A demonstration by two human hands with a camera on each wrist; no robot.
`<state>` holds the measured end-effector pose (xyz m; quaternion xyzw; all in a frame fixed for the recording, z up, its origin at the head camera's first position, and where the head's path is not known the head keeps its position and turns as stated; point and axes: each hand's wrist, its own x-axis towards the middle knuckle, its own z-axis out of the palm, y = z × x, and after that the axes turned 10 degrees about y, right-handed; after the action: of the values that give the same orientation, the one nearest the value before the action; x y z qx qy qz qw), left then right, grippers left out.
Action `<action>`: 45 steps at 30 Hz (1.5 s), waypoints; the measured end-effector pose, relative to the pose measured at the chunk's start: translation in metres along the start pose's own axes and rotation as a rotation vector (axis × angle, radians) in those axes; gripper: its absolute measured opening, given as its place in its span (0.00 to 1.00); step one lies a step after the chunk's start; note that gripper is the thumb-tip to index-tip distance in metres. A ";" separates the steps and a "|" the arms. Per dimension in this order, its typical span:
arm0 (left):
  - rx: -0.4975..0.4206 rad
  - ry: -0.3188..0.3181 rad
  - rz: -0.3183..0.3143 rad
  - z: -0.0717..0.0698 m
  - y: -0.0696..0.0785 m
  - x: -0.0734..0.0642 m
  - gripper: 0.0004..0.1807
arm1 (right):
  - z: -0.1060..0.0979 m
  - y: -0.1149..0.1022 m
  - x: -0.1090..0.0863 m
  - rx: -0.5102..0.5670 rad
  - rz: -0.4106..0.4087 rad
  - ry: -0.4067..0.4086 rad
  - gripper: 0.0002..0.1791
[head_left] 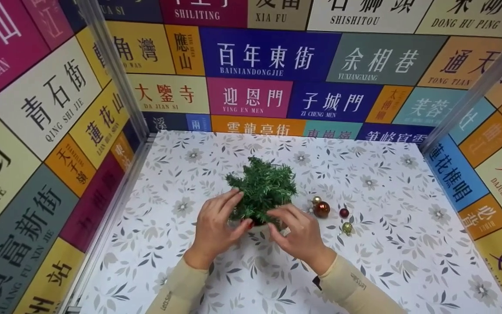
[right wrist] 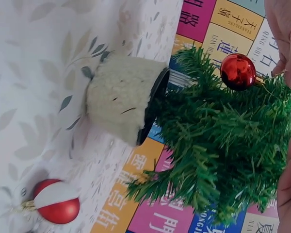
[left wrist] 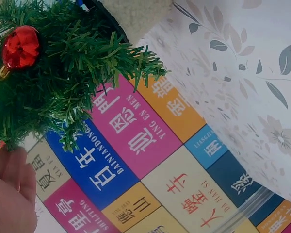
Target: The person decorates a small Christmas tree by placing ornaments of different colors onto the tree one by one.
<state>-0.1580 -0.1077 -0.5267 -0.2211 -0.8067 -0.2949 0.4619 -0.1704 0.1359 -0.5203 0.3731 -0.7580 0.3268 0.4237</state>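
"Lets…" sleeves (head_left: 353, 283), L hand (head_left: 217, 229), R hand (head_left: 301, 233) grips loose, tree (head_left: 265, 185) w/ red bauble (right wrist: 237, 72), BAINIANDONGJIE panel (head_left: 268, 54)

BAINIANDONGJIE on blue panel (head_left: 269, 54), SHISHITOU on white panel (head_left: 366, 13)

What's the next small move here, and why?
I'd probably send the right hand to the largest loose bauble. The red bauble already sits against the branches of the tree, that hand's thumb and forefinger stand apart, and the loose baubles lie on its side of the table.
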 end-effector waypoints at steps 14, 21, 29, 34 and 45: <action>-0.039 -0.005 -0.031 0.005 -0.001 -0.002 0.34 | -0.053 0.057 -0.070 -0.133 0.084 -0.108 0.17; -0.019 -0.015 -0.027 0.006 0.001 -0.004 0.32 | -0.078 0.090 -0.114 -0.233 0.263 -0.211 0.18; -0.031 -0.008 -0.027 0.005 0.002 -0.001 0.31 | -0.100 0.114 -0.138 -0.300 0.445 -0.246 0.20; -0.032 -0.009 -0.031 0.003 0.001 -0.001 0.32 | -0.110 0.128 -0.148 -0.336 0.605 -0.241 0.21; -0.036 -0.002 -0.016 0.006 0.000 -0.002 0.33 | -0.129 0.152 -0.163 -0.320 0.824 -0.292 0.19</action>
<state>-0.1602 -0.1039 -0.5309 -0.2231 -0.8035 -0.3127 0.4548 -0.1882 0.3652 -0.6364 0.0128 -0.9356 0.2909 0.1996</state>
